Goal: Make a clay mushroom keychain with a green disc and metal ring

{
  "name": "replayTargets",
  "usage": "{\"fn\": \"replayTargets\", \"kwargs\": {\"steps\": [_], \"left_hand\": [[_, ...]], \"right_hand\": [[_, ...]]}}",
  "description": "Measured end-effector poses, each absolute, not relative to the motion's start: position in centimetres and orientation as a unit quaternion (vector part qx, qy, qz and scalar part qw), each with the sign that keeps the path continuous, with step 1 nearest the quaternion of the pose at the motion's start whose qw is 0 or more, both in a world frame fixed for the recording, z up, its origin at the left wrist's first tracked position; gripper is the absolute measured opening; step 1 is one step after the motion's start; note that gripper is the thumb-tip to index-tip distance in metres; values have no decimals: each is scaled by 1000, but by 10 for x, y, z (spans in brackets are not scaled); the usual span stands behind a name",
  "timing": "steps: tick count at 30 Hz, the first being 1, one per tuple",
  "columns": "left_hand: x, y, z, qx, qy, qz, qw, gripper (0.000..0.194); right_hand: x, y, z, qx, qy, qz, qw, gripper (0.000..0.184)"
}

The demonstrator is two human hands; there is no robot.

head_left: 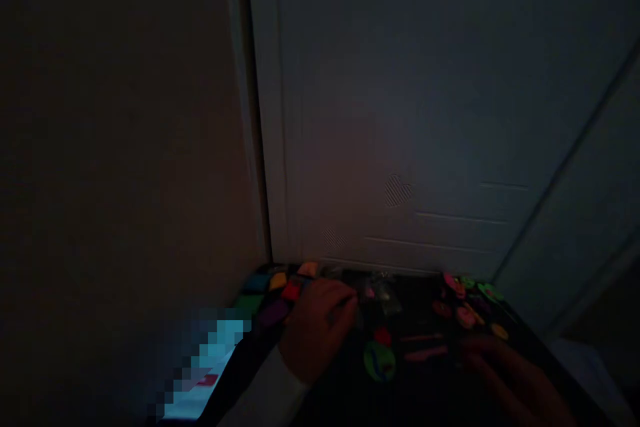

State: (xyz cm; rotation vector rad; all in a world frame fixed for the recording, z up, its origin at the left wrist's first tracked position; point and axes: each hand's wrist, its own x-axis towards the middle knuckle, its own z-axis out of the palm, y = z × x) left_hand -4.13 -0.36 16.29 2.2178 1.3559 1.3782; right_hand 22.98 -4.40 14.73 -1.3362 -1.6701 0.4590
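The light is dim and small details are lost. My left hand [320,327] is over the middle left of the dark table, with its fingers curled in; anything in them is hidden. Close by it lie colourful soft-looking pieces, among them a red piece [291,289] and a purple piece [274,312]. To its right is a green round piece [379,361] with blue and red on it. My right hand [515,377] is at the lower right, somewhat blurred, fingers stretched out and apart. A pink flat stick-like tool [425,353] lies just left of it.
Clear plastic bags [387,297] lie at the table's back. Several small coloured shapes, including a pink one [466,315] and a yellow one [499,331], are at the right. A pale panel [390,113] stands behind the table; a brown surface [125,147] rises at left.
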Motion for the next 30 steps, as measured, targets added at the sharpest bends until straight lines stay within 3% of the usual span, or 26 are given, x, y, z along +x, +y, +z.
{"fn": "replayTargets", "kwargs": {"steps": [4,10,19,30], "left_hand": [[-55,-33,150,731,499,421,198,20],[-27,-90,154,732,471,352,345,26],[16,-152,204,733,407,367,403,25],[46,-172,221,693,363,415,465,15]], "right_hand": [[222,-75,132,-536,-634,274,486,10],[189,-113,143,-454,-625,348,532,21],[190,-168,179,-355,-638,387,563,19],[201,-181,183,-312,-659,373,574,16]]}}
